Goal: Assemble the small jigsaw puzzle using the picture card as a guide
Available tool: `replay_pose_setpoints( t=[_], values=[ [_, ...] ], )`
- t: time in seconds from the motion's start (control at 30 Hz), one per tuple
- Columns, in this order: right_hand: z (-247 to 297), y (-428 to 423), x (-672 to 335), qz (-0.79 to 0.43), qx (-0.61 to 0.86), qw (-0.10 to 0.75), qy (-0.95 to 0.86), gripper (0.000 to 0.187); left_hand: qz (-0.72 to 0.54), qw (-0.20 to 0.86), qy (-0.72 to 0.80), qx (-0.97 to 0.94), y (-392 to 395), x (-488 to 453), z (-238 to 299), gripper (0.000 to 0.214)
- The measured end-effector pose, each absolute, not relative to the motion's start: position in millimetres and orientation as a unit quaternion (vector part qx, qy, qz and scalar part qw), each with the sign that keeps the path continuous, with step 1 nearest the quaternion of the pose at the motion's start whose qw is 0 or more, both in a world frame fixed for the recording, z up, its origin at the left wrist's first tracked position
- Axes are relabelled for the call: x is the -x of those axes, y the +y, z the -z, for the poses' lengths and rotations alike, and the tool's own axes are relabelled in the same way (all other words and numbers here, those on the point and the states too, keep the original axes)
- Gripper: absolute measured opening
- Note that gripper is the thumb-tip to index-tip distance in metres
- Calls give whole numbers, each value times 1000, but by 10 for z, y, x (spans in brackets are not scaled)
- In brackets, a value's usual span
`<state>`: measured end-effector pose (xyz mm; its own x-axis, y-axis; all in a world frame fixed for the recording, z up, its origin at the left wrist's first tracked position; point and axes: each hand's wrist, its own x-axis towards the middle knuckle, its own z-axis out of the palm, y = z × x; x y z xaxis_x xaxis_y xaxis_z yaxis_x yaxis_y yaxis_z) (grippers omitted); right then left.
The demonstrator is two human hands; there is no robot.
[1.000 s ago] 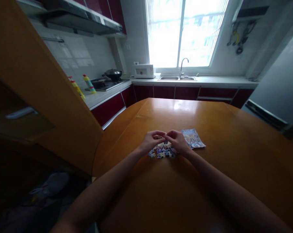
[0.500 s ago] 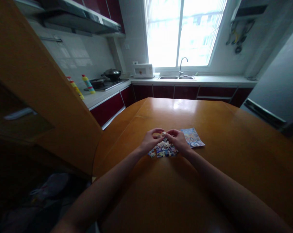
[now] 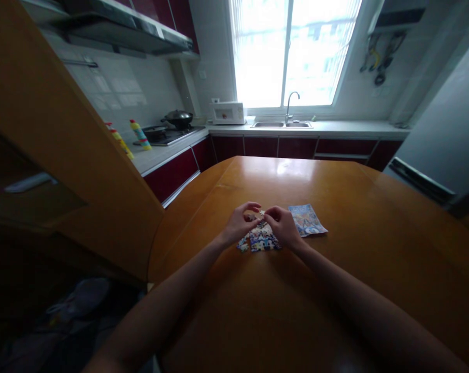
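Observation:
A small patch of joined jigsaw pieces (image 3: 262, 241) in blue and white lies on the wooden table (image 3: 335, 269) in front of me. My left hand (image 3: 238, 225) and my right hand (image 3: 284, 226) meet just above its far edge, fingertips pinched together on a small puzzle piece (image 3: 261, 213) between them. A loose piece (image 3: 242, 245) lies at the patch's left. A printed picture card (image 3: 306, 219) lies flat just right of my right hand.
Behind the table runs a kitchen counter with a sink and tap (image 3: 288, 116), a white microwave (image 3: 228, 112), a stove with a dark pot (image 3: 178, 119) and bottles (image 3: 140, 134). A tall wooden panel (image 3: 63, 155) stands at the left. A grey fridge (image 3: 444, 140) is at the right.
Both hands stayed over the puzzle patch; the fingertips lifted slightly and the left fingers opened a little around the small piece. The view drifted slightly.

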<state>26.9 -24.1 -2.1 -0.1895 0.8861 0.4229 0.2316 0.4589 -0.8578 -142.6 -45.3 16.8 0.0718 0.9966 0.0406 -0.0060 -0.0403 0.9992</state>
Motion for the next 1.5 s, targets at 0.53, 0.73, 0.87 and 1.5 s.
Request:
replay_pose_setpoints(
  t=[0.53, 0.73, 0.87, 1.5],
  values=[
    [126, -144, -348, -264, 392, 472, -744, 24, -494, 527, 484, -494, -408, 1531, -95, 50],
    [102, -183, -291, -322, 378, 448, -743, 18, -500, 454, 497, -544, -368, 1520, -15, 44],
    [181, -113, -360, -284, 399, 434, -756, 15, -470, 373, 522, -606, -306, 1564, -15, 29],
    [205, -376, -214, -145, 333, 331, -871, 12, -194, 331, 551, -741, -381, 1962, -77, 17]
  ],
)
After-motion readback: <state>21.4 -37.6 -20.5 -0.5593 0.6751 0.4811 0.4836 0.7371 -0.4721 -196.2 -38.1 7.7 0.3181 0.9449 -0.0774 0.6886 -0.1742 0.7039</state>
